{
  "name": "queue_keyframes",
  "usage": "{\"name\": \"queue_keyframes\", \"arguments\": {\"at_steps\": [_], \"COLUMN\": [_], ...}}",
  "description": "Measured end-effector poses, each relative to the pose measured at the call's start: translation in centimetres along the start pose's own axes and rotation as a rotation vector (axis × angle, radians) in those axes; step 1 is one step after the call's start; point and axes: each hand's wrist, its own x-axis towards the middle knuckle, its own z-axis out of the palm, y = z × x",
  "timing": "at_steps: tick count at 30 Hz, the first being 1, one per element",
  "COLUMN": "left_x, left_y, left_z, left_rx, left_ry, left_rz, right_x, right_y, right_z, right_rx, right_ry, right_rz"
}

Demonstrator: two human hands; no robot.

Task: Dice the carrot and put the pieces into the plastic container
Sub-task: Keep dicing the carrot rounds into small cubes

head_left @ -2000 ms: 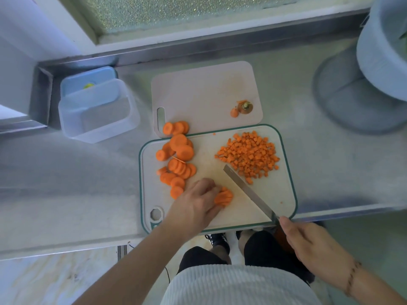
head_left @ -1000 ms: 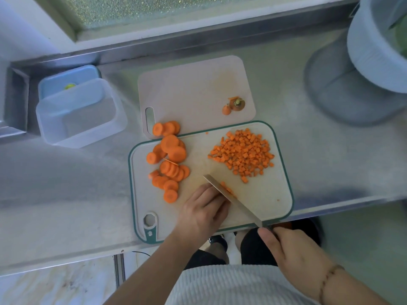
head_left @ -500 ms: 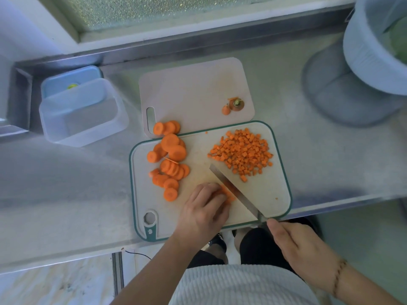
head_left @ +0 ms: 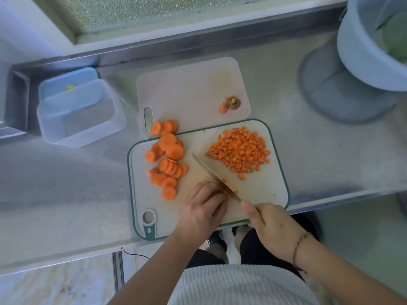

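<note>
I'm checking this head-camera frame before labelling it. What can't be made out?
- Carrot being cut: mostly hidden under the left hand and the steel knife blade.
- Knife handle: covered by the right hand.
- Pale blue ribbed tub: cut off by the right edge, its green contents blurred.
- Clear plastic container: green spot behind it too small.

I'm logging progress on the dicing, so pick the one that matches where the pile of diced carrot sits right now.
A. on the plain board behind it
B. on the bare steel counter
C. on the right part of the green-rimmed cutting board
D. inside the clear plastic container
C: the diced carrot lies heaped on the right part of the green-rimmed cutting board, while the plastic container off to the left holds no carrot.
</note>
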Motion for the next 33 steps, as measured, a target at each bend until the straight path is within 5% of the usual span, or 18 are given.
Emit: {"name": "queue_keyframes", "arguments": {"at_steps": [33], "left_x": [-0.9], "left_y": [-0.1], "left_z": [-0.2], "left_rx": [-0.047], "left_ry": [0.028], "left_rz": [-0.048], "right_x": [-2.4], "right_y": [0.6], "right_z": [0.5], "right_rx": [-0.048], "right_ry": [-0.038], "right_rz": [0.029]}}
